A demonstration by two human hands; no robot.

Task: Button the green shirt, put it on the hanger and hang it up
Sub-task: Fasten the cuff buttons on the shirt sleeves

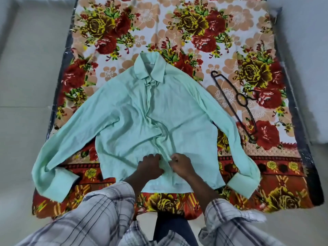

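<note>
Pinching the placket near the hem of the green shirt (142,110), our left hand (149,166) and right hand (181,166) meet; its front runs away from us, hanger (237,103) far right.

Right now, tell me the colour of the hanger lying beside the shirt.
Black; the hanger shows best in the head view.

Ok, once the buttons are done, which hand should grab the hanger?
Right, probably. The hanger lies on the sheet to the right of the shirt, nearer the right hand; the left hand would have to cross the shirt. Both hands pinch the shirt front.
</note>
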